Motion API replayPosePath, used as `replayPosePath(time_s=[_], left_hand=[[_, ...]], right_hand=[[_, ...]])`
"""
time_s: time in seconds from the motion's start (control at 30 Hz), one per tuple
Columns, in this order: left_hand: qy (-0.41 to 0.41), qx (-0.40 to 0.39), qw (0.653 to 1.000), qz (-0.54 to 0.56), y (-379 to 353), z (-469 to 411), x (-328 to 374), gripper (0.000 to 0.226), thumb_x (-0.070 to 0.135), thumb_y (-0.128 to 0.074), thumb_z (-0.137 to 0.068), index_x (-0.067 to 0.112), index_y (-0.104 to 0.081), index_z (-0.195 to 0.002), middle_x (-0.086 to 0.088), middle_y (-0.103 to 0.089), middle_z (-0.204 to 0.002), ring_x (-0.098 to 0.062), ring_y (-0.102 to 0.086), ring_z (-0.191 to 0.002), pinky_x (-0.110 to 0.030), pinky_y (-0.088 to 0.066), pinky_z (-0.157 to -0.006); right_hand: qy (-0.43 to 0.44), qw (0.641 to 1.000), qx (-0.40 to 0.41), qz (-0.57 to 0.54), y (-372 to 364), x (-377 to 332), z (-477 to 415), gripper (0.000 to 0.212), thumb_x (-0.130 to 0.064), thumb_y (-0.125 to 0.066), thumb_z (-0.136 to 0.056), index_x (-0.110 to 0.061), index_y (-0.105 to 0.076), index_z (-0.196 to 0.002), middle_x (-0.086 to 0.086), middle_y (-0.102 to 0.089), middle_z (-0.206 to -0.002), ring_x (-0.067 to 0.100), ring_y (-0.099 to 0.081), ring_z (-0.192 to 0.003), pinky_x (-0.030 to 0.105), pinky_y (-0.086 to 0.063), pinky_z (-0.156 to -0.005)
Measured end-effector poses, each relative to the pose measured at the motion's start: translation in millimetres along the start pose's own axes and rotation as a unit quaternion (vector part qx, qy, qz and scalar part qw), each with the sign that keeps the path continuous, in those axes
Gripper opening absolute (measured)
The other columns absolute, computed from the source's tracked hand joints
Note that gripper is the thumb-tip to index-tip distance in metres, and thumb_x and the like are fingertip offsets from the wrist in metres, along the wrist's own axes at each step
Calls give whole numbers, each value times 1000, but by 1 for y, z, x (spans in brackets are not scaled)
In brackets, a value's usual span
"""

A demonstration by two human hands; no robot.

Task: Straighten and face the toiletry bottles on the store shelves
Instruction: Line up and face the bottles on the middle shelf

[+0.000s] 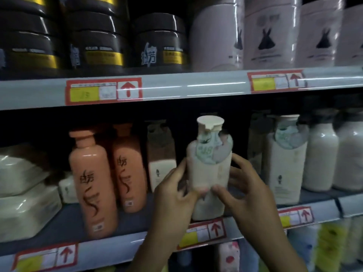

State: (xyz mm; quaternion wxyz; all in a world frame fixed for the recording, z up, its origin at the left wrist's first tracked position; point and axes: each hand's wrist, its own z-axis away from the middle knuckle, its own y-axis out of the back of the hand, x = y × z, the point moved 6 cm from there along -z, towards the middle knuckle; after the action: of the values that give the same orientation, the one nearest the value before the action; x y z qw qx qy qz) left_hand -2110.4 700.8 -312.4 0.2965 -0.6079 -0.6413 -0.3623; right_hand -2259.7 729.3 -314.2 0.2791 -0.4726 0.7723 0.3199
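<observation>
A cream bottle [211, 165] with a flat cap and a green-grey neck tag stands upright at the front of the middle shelf [121, 246]. My left hand [172, 195] grips its left side, thumb on the front. My right hand [245, 191] grips its right side, fingers curled behind and thumb on the front. A matching cream bottle [284, 165] stands to the right. Two orange bottles [92, 185] [128, 169] stand to the left, labels forward.
White bottles [322, 156] fill the right of the middle shelf, and wrapped cream packs [23, 195] lie at its left. Black jars [159, 40] and pale pink tubs [269, 34] line the upper shelf. Red price tags [104, 91] run along the shelf edges. More bottles show below.
</observation>
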Motion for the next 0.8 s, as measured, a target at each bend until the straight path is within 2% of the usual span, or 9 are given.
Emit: replayPosePath(time_s=[0.17, 0.27, 0.33, 0.4, 0.53, 0.6, 0.67, 0.7, 0.8], left_hand=[[-17, 13, 998, -51, -22, -35, -18, 67, 0, -72, -76, 21, -51, -136, 21, -62, -111, 8, -60, -102, -7, -47, -79], [-22, 77, 981, -180, -18, -43, -31, 63, 13, -76, -75, 18, -54, -134, 11, -62, -106, 1, -59, -93, -1, -42, -73], [-34, 124, 958, -256, -11, -47, -36, 62, 18, -79, -74, 15, -57, -132, 3, -60, -104, -8, -58, -91, -12, -48, -77], [-48, 133, 941, -307, -9, -52, -40, 59, 18, -79, -72, 13, -60, -128, -2, -59, -106, -18, -61, -94, -33, -53, -82], [-78, 145, 914, -370, -5, -58, -38, 52, 6, -78, -72, 7, -60, -121, -11, -59, -106, -29, -64, -90, -43, -54, -75], [-85, 150, 910, -377, -4, -58, -37, 55, 1, -76, -72, 6, -57, -124, -12, -58, -109, -31, -63, -90, -46, -54, -74], [-94, 152, 909, -377, -1, -57, -37, 55, 0, -75, -73, 8, -56, -124, -11, -58, -109, -30, -63, -92, -45, -55, -75], [-95, 152, 910, -374, 1, -58, -37, 54, 1, -75, -73, 8, -57, -123, -10, -59, -109, -29, -63, -93, -44, -55, -76], [-83, 153, 911, -374, 7, -57, -39, 52, 4, -74, -76, 9, -57, -125, -8, -63, -111, -24, -63, -98, -39, -54, -82]], right_hand=[[-25, 999, 15, 16, 3, 34, -33, 62, -21, -75, -81, -49, -42, -126, -32, -56, -105, -21, -54, -94, -1, -44, -72], [-25, 999, 16, 33, -9, 49, -46, 58, -18, -74, -82, -40, -47, -129, -27, -60, -110, -12, -56, -101, 5, -48, -80], [-26, 999, 16, 34, -19, 56, -53, 53, -17, -72, -83, -38, -48, -126, -22, -62, -113, -7, -58, -101, 9, -50, -81], [-25, 999, 15, 37, -28, 60, -58, 52, -16, -70, -84, -34, -47, -127, -18, -63, -114, -6, -59, -100, 6, -48, -78], [-27, 998, 17, 46, -41, 63, -68, 48, -13, -69, -85, -29, -43, -123, -15, -58, -104, -9, -56, -90, 2, -45, -69], [-28, 997, 15, 64, -49, 67, -74, 40, -14, -69, -84, -29, -42, -111, -10, -61, -101, -1, -60, -91, 12, -51, -72], [-32, 996, 17, 83, -55, 70, -78, 37, -17, -70, -82, -29, -42, -102, -4, -63, -101, 10, -62, -95, 31, -56, -78], [-33, 995, 18, 89, -56, 71, -79, 37, -18, -70, -81, -30, -41, -101, -3, -63, -101, 12, -63, -95, 36, -56, -80], [-39, 996, 11, 78, -58, 73, -81, 35, -18, -71, -82, -26, -43, -100, -1, -65, -105, 6, -64, -93, 35, -57, -78]])
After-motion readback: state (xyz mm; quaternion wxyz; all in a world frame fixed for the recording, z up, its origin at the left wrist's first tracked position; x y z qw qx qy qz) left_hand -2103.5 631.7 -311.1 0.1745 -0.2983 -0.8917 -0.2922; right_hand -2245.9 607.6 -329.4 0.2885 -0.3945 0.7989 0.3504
